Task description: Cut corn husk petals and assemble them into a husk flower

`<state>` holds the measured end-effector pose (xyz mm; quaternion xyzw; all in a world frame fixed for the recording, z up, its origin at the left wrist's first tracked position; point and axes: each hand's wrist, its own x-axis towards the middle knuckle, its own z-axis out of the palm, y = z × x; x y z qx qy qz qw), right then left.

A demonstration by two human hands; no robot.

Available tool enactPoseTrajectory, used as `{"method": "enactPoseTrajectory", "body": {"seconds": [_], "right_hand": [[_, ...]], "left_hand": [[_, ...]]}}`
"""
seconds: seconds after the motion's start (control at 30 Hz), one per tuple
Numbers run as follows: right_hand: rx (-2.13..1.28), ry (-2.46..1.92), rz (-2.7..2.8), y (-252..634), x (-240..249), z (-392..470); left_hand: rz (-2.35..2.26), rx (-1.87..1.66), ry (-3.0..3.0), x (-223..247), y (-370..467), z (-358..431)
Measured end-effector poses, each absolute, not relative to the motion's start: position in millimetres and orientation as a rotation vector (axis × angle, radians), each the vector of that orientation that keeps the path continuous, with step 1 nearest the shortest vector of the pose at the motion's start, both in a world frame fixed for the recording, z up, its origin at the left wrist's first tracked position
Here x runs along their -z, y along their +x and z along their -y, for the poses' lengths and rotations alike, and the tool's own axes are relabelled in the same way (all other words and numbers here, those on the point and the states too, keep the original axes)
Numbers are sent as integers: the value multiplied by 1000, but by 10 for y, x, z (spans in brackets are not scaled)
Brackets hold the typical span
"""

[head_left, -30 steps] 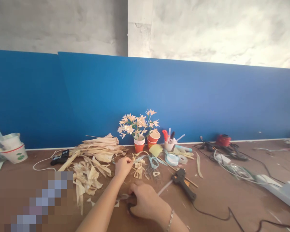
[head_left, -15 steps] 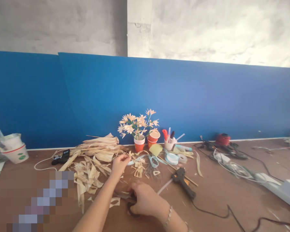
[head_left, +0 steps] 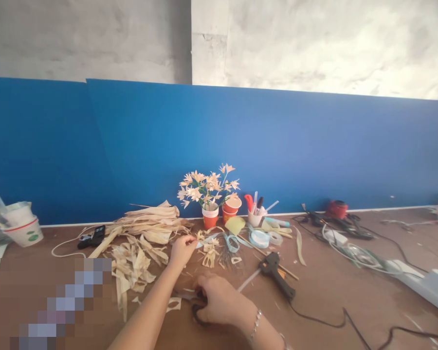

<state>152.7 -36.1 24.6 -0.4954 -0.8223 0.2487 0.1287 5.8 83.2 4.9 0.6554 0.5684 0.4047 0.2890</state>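
Observation:
My left hand (head_left: 182,251) reaches over the table with thumb and fingers pinched together. Its fingertips are beside small pale husk petals (head_left: 201,235); whether something thin is between them cannot be made out. Nearer to me, my right hand (head_left: 221,297) is closed around the black handles of a pair of scissors (head_left: 200,313), whose blades point left, low over the table. A cut husk scrap (head_left: 173,304) lies by the blades. Just beyond my hands is a little heap of husk flower pieces (head_left: 209,253) next to a bundle of thin wires (head_left: 229,260).
Dried husks (head_left: 149,223) are piled at the left. Husk flowers stand in a paper cup (head_left: 210,218) at the back, near a cup of pens (head_left: 254,219). A glue gun (head_left: 277,274) with its cord lies to the right, a power strip (head_left: 423,287) farther right. A blue partition (head_left: 277,146) rises behind.
My left hand has shifted very slightly, its fingertips still pinched beside the petals. My right hand stays on the scissors, and the objects on the table look unmoved.

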Motion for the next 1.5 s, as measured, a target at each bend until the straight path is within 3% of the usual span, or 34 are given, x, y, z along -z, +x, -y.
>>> {"method": "enactPoseTrajectory", "body": {"seconds": [0.6, 1.5], "right_hand": [[-699, -1451, 2398, 1526, -243, 366], [-667, -1418, 2383, 1516, -272, 372]], "left_hand": [[-1711, -645, 2171, -174, 222, -767], [-1498, -862, 1712, -312, 218, -889]]}}
